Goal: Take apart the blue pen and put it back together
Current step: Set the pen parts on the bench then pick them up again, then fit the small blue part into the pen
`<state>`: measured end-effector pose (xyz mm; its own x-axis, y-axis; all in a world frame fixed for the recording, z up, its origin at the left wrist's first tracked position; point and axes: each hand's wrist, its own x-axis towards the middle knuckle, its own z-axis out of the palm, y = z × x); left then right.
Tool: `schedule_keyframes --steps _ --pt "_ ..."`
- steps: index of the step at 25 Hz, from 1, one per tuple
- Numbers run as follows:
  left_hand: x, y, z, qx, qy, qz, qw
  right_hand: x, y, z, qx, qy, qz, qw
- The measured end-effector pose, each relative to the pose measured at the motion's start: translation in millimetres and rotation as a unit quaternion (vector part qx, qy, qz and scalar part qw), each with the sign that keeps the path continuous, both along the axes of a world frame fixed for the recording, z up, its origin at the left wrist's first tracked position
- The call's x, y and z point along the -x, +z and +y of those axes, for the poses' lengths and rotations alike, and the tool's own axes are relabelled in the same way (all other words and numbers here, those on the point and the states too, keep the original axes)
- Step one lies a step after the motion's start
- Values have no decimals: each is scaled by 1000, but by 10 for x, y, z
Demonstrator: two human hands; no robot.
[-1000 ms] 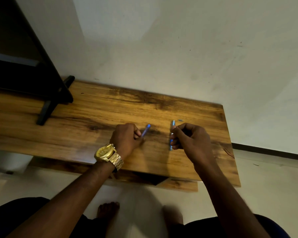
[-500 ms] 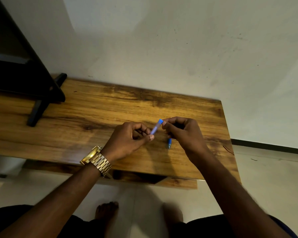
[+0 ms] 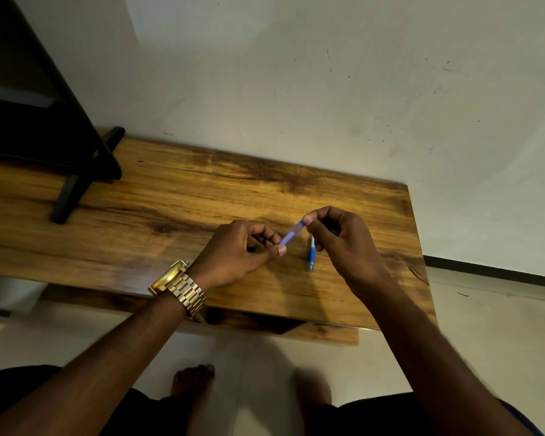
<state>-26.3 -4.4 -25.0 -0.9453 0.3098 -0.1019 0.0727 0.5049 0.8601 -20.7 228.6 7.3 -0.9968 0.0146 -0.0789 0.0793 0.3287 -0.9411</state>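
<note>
Blue pen apart, two pieces in view

Blue pen is split: one translucent blue barrel piece (image 3: 291, 235) spans between both hands, above the wooden surface (image 3: 202, 196). Left hand (image 3: 236, 253) pinches its lower end; right hand (image 3: 340, 240) is clamped on the upper end, probably to twist or pull it. Second blue pen piece (image 3: 311, 256) lies on the surface just under the right hand, likely parked for reassembly. Count: two pen pieces, two hands, one gold watch (image 3: 178, 286) on the left wrist.

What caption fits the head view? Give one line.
Both hands hold a blue pen piece; another lies on the table.
</note>
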Motion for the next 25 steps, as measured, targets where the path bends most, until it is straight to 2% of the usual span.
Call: schedule_keyframes --steps 2,4,7,10,15,17,18,19,20,21,22,23,25 --pt "6 8 0 6 13 12 1000 49 46 143 1 -80 16 997" --pt "22 14 -19 -8 41 20 999 75 73 391 -91 -125 12 988" --pt "62 17 -45 -23 68 13 997 24 -10 619 -235 -51 -96 966" --pt "67 8 -37 -42 71 -12 997 9 -173 621 -309 -10 -130 942" --pt "46 24 -5 -75 61 -51 994 19 -163 622 -221 -48 -201 953" --pt "35 51 2 -88 60 -50 993 -2 -108 594 -191 -79 -173 963" --pt "29 73 13 -95 58 -47 993 2 -76 585 -140 -117 -132 974" --pt "23 96 28 -103 54 -45 992 15 -42 584 -37 -161 -86 982" --pt "14 121 47 -111 49 -44 992 21 1 577 119 -189 -51 973" --pt "0 146 70 -117 43 -44 991 19 35 541 290 -188 -39 938" --pt "-18 172 97 -121 38 -45 991 5 44 477 429 -168 -45 886" --pt "-44 198 121 -125 35 -45 991 -11 17 388 521 -144 -59 839" --pt "-104 254 189 -135 39 -41 989 -44 -95 188 610 -115 -81 780"
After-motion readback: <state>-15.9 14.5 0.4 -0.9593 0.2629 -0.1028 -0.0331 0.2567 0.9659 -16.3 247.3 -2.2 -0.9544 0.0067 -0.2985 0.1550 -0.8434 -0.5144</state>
